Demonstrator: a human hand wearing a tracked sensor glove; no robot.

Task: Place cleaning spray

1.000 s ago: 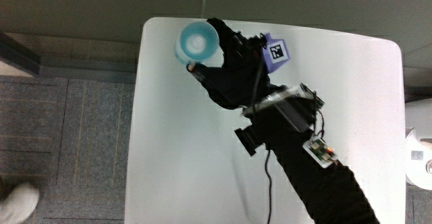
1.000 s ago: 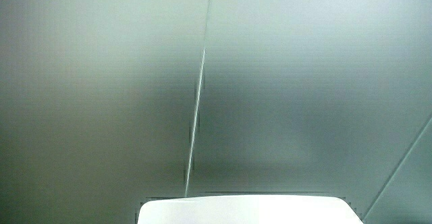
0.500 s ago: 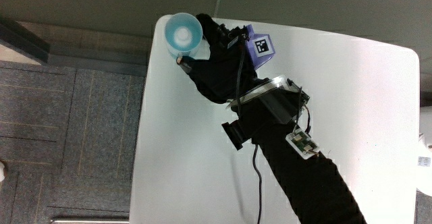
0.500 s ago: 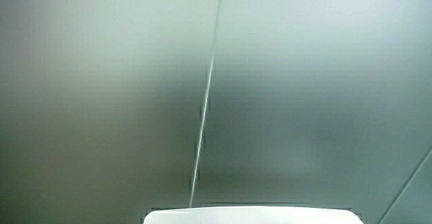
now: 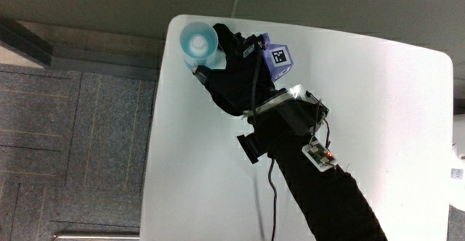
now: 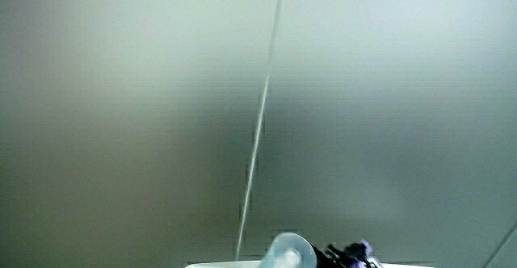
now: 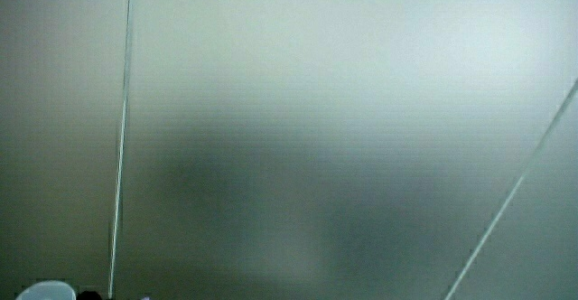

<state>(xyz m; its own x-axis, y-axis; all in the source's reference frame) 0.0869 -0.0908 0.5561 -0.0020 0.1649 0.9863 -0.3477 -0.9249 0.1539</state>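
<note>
In the main view the cleaning spray (image 5: 197,41) shows as a pale blue round bottle seen from above, at a corner of the white table (image 5: 378,125) farthest from the person. The hand (image 5: 221,67), in a black glove with a purple patterned cube (image 5: 277,58) on its back, is shut on the bottle from beside it. The forearm (image 5: 320,190) with its cable runs back toward the person. Both side views show mostly a pale wall; the bottle's top (image 6: 287,253) (image 7: 45,292) peeks in at their lower edge, with the hand (image 6: 347,256) beside it.
Grey carpet floor (image 5: 73,139) lies beside the table's edge close to the bottle. A small white object (image 5: 458,170) shows just off the table's edge nearest the forearm.
The hand has carried the bottle closer to the table's corner. The bottle now shows in a side view, where it did not before.
</note>
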